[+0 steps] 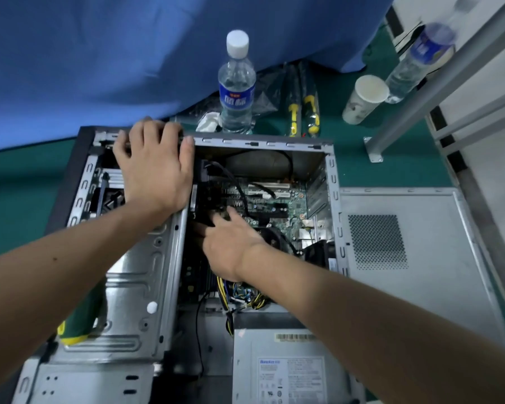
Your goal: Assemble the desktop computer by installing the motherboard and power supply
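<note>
An open desktop case [331, 170] lies on its side on the green mat. The green motherboard [286, 205] sits inside at the case's far right part. The grey power supply [289, 371] with a label sits at the near end, its yellow and black cables [231, 290] running up toward the board. My left hand [155, 170] rests flat, fingers spread, on the metal drive cage [134, 287] near the case's far rim. My right hand [231, 249] reaches into the case beside the cage, fingers pointing down at black parts next to the motherboard; its fingertips are partly hidden.
The grey side panel [405, 243] lies right of the case. A water bottle [236, 83], crumpled tissue [209, 122] and two yellow-handled screwdrivers [303, 112] lie behind the case. A paper cup [365, 97], a second bottle [417, 62] and a metal frame leg [420, 91] stand at the right.
</note>
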Motion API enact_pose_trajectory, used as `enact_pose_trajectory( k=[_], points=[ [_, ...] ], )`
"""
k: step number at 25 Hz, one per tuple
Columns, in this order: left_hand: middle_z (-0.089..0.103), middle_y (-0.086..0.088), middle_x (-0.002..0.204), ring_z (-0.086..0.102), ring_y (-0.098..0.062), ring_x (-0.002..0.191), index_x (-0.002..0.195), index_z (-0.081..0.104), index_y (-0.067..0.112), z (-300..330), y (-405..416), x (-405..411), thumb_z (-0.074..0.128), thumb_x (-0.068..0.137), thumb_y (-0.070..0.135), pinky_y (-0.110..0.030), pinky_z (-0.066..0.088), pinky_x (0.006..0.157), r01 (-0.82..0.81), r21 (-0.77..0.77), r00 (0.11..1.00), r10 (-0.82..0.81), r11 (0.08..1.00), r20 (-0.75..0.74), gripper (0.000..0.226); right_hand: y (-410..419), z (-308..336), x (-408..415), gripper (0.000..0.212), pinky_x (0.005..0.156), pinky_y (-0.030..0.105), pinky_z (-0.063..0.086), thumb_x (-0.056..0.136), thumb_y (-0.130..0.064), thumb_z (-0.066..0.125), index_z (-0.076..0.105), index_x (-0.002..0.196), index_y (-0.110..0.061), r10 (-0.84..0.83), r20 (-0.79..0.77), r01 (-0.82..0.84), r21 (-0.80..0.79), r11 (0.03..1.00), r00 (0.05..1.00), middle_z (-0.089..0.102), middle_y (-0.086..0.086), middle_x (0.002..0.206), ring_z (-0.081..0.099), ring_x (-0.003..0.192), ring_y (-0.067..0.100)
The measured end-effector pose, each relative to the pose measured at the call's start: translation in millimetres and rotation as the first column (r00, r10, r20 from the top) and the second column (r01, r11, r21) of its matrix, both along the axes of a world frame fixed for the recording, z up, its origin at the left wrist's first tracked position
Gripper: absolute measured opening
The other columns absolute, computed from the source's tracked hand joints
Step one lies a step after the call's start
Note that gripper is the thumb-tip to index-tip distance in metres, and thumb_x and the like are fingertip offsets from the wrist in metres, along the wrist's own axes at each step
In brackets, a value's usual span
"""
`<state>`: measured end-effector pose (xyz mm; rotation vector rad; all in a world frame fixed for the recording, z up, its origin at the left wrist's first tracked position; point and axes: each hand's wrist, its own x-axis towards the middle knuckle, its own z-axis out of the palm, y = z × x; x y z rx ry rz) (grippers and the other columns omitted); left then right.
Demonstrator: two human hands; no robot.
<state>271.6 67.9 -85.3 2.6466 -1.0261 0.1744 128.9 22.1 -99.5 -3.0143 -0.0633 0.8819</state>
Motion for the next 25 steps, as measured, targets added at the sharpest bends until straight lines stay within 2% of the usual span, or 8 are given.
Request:
enact_pose_trajectory(
  k=[3, 8, 11, 13, 16, 19, 21, 25],
  points=[
    [0.049, -0.012, 0.127, 0.032, -0.030, 0.134, 0.121, 0.053, 0.017, 4, 2, -3, 0.029, 0.103, 0.040, -0.052, 0.017, 0.113, -0.005, -0.007, 1.000, 0.005, 1.000, -0.018, 0.038, 3, 10, -4, 0.036, 0.118, 0.058, 0.012, 0.098, -0.021, 0.043, 0.058, 0.130, -0.014, -0.037, -0.031, 0.037, 0.017, 0.999, 0.999, 0.052, 0.003, 0.137, 0.027, 0.139, 0.031],
    [0.051, -0.010, 0.127, 0.033, -0.028, 0.134, 0.122, 0.054, 0.018, 4, 1, -3, 0.027, 0.102, 0.042, -0.052, 0.016, 0.113, 0.011, 0.007, 0.999, -0.010, 1.000, -0.054, 0.041, -4, 38, -58, 0.058, 0.123, 0.046, 0.013, 0.093, -0.003, 0.050, 0.038, 0.148, -0.015, -0.302, 0.146, 0.260, 0.252, 0.932, 0.942, 0.025, 0.000, 0.161, 0.010, 0.150, 0.023],
    [0.050, -0.009, 0.129, 0.030, -0.027, 0.135, 0.123, 0.051, 0.020, 7, 3, -3, 0.021, 0.102, 0.044, -0.053, 0.016, 0.114, 0.013, 0.056, 0.995, -0.007, 0.998, -0.101, 0.044, -14, 63, -99, 0.071, 0.114, 0.053, 0.030, 0.076, 0.005, 0.066, 0.049, 0.142, -0.018, -0.572, 0.422, 0.559, 0.168, 0.812, 0.703, 0.040, 0.002, 0.153, 0.030, 0.145, 0.026],
    [0.048, -0.009, 0.133, 0.027, -0.027, 0.138, 0.126, 0.050, 0.020, 11, 3, -4, 0.022, 0.103, 0.043, -0.053, 0.014, 0.115, 0.016, 0.069, 0.990, -0.006, 0.998, -0.139, 0.043, -23, 69, -115, 0.069, 0.115, 0.053, 0.030, 0.082, -0.004, 0.065, 0.044, 0.146, -0.015, -0.660, 0.494, 0.701, 0.134, 0.701, 0.566, 0.036, 0.009, 0.155, 0.028, 0.146, 0.030],
    [0.036, -0.010, 0.149, 0.013, -0.025, 0.147, 0.140, 0.042, 0.020, 23, 3, -2, 0.023, 0.104, 0.042, -0.052, 0.004, 0.118, 0.055, 0.130, 0.970, -0.022, 0.990, -0.244, 0.047, -29, 62, -124, 0.066, 0.123, 0.047, 0.010, 0.095, -0.019, 0.048, 0.020, 0.155, -0.021, -0.727, 0.395, 0.756, 0.114, 0.645, 0.562, 0.001, 0.008, 0.164, -0.004, 0.151, 0.024],
    [0.015, -0.011, 0.161, 0.001, -0.026, 0.150, 0.153, 0.025, 0.019, 46, 13, -4, 0.035, 0.102, 0.042, -0.048, 0.002, 0.121, 0.118, 0.134, 0.921, -0.058, 0.984, -0.384, 0.056, -29, 54, -125, 0.066, 0.123, 0.046, 0.008, 0.094, -0.024, 0.046, 0.022, 0.155, -0.025, -0.705, 0.377, 0.752, 0.034, 0.658, 0.600, -0.007, 0.010, 0.163, -0.010, 0.151, 0.025],
    [0.011, -0.014, 0.161, 0.010, -0.032, 0.149, 0.153, 0.025, 0.018, 65, 35, -19, 0.053, 0.097, 0.035, -0.049, 0.014, 0.121, 0.127, 0.100, 0.894, -0.070, 0.987, -0.443, 0.065, -30, 53, -125, 0.064, 0.123, 0.046, 0.010, 0.093, -0.027, 0.048, 0.028, 0.154, -0.024, -0.702, 0.394, 0.757, 0.023, 0.653, 0.594, -0.002, 0.011, 0.164, -0.006, 0.151, 0.026],
    [0.027, -0.019, 0.152, 0.032, -0.037, 0.136, 0.144, 0.041, 0.018, 87, 113, -65, 0.069, 0.084, 0.026, -0.050, 0.034, 0.108, 0.053, 0.215, 0.948, 0.018, 0.975, -0.317, 0.066, -30, 55, -124, 0.061, 0.122, 0.047, 0.016, 0.093, -0.024, 0.047, 0.033, 0.152, -0.022, -0.726, 0.374, 0.767, 0.058, 0.639, 0.577, -0.004, 0.010, 0.165, -0.008, 0.151, 0.026]
  ],
)
